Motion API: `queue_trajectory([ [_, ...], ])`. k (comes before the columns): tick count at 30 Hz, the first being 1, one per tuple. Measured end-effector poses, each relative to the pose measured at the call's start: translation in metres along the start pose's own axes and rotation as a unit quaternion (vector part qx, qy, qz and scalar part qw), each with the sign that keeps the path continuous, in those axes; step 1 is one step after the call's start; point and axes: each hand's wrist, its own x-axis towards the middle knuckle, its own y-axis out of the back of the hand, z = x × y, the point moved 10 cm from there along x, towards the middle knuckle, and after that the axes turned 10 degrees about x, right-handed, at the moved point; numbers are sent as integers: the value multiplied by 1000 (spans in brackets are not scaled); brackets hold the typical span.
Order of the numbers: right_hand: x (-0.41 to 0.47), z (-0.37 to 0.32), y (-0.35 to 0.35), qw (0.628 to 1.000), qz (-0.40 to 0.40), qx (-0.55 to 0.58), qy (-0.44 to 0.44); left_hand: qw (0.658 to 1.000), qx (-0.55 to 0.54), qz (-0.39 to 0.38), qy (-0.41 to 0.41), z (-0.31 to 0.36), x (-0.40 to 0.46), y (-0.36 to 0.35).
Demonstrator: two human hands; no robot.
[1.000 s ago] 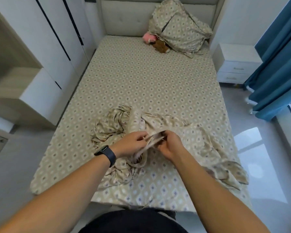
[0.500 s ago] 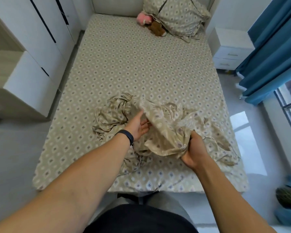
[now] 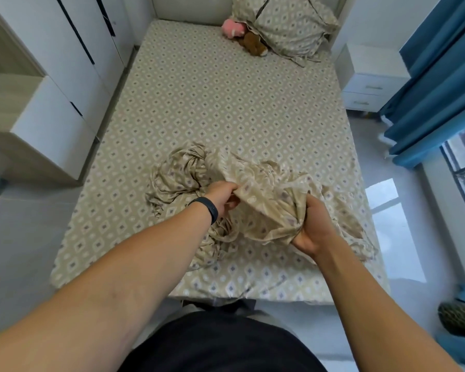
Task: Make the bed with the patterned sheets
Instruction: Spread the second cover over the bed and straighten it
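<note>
A beige diamond-patterned fitted sheet [image 3: 226, 103] covers the mattress. A crumpled loose sheet [image 3: 269, 200] of the same pattern lies bunched near the foot of the bed. My left hand [image 3: 222, 196], a black band on its wrist, grips a fold of that loose sheet at its left side. My right hand [image 3: 310, 226] clutches a gathered bunch of it from below, lifted slightly off the bed. A pillow [image 3: 287, 25] in the matching pattern leans at the head of the bed.
A pink soft toy [image 3: 232, 27] and a brown one [image 3: 254, 44] lie beside the pillow. White wardrobes [image 3: 65, 63] line the left side. A white nightstand [image 3: 371, 76] and blue curtains [image 3: 435, 84] stand at the right. A dark object [image 3: 459, 316] lies on the floor.
My hands have moved apart: the right one pulled a bunch of the loose sheet down and to the right, and the left one has closed on a fold of the cloth. The camera tilted downward.
</note>
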Motion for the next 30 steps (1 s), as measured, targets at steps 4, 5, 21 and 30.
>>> queue_trajectory([
  [4,-7,-52,103,937,285,-182,87,997,-19,17,-79,27,-29,-7],
  [5,-19,-67,128,877,397,-252,102,995,-34,-28,-87,30,-42,-20],
  [21,70,55,13,893,-7,-444,-68,991,121,30,-45,-47,-84,54],
  [30,28,68,-22,924,-160,-329,-107,984,126,124,-17,-22,-41,82],
])
